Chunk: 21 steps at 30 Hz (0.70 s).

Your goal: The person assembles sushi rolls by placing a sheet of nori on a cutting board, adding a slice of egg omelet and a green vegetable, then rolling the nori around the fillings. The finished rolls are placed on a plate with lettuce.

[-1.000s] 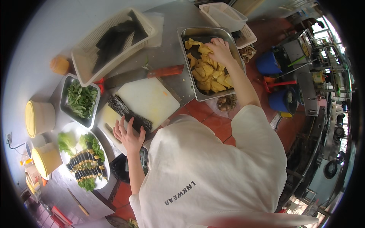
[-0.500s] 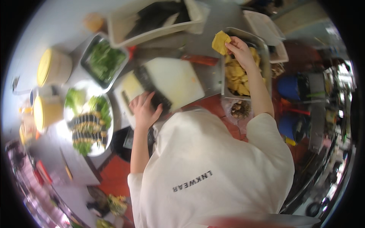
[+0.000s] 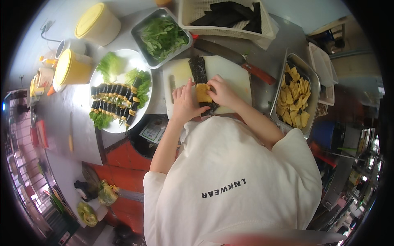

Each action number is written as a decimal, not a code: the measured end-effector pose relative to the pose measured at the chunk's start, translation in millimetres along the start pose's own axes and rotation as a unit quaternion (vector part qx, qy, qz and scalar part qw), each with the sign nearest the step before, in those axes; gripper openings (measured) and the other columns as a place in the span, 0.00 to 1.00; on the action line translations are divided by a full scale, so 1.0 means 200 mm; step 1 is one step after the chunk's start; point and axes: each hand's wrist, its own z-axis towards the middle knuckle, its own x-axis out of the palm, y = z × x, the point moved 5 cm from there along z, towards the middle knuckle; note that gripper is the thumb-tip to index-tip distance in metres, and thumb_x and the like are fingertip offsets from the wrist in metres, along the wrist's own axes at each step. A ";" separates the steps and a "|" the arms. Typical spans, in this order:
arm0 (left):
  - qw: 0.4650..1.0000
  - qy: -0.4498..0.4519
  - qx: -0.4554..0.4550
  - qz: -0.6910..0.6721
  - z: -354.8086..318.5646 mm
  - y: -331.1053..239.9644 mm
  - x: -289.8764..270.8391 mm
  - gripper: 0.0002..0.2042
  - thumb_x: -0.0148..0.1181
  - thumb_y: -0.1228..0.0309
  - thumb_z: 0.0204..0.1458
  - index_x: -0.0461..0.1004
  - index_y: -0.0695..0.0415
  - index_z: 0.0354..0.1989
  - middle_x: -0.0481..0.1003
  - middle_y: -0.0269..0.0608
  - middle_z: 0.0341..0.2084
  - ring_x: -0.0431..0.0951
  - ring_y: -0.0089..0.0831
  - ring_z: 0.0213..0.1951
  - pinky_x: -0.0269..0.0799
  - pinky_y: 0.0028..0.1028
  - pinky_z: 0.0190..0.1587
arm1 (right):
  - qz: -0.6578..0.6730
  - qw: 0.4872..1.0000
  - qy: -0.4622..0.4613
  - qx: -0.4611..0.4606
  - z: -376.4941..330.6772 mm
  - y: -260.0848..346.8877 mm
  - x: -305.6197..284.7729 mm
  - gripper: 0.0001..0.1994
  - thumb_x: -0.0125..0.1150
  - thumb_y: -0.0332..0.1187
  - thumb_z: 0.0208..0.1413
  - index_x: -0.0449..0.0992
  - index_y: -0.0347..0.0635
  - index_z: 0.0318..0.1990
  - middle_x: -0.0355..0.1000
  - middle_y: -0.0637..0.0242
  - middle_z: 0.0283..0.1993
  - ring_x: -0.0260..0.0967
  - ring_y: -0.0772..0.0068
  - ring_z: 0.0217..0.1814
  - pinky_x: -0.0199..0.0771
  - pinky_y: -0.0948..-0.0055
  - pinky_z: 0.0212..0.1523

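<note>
A strip of dark seaweed (image 3: 198, 67) lies lengthwise across the white cutting board (image 3: 236, 78). On top of it, near its closer end, rests a flat yellow square piece (image 3: 203, 94) that looks like tofu skin or egg sheet. My right hand (image 3: 221, 92) pinches the piece's right edge. To its left, my left hand (image 3: 184, 100) lies flat on the board, fingers apart, its thumb by the seaweed's near end. More yellow pieces (image 3: 294, 98) fill a metal tray (image 3: 274, 110) on the right.
A knife (image 3: 234, 57) lies along the board's far edge. Behind stand a metal tray of green leaves (image 3: 162, 39) and a white basket (image 3: 184, 16) of seaweed sheets. At left sit a white plate (image 3: 123, 129) with seaweed rolls and lettuce, and yellow-lidded tubs (image 3: 74, 67).
My right hand has brought a yellow piece from the right-hand tray down onto the seaweed strip. My left hand remains at the board. The view has shifted.
</note>
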 end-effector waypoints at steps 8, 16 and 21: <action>0.999 -0.040 0.011 -0.016 -0.02 0.02 -0.02 0.54 0.71 0.44 0.30 0.52 0.64 0.64 0.66 0.48 0.53 0.65 0.46 0.53 0.54 0.45 0.57 | 0.046 0.998 -0.030 -0.035 0.44 0.19 -0.20 0.15 0.67 0.33 0.44 0.76 0.41 0.42 0.70 0.63 0.34 0.69 0.66 0.33 0.71 0.70 0.38; 0.994 -0.092 0.001 -0.051 -0.01 0.03 -0.05 0.45 0.71 0.48 0.35 0.60 0.62 0.59 0.66 0.49 0.47 0.64 0.48 0.51 0.58 0.43 0.55 | -0.065 0.997 -0.023 -0.028 1.11 0.21 0.19 0.14 0.67 0.40 0.44 0.78 0.41 0.34 0.73 0.60 0.36 0.73 0.60 0.38 0.74 0.65 0.40; 0.991 -0.090 -0.013 -0.102 -0.02 0.06 -0.04 0.44 0.70 0.48 0.36 0.61 0.62 0.59 0.67 0.49 0.47 0.64 0.49 0.51 0.59 0.43 0.54 | -0.190 0.979 -0.065 0.024 1.18 0.19 0.30 0.12 0.65 0.38 0.44 0.77 0.41 0.32 0.72 0.59 0.40 0.72 0.55 0.43 0.73 0.60 0.44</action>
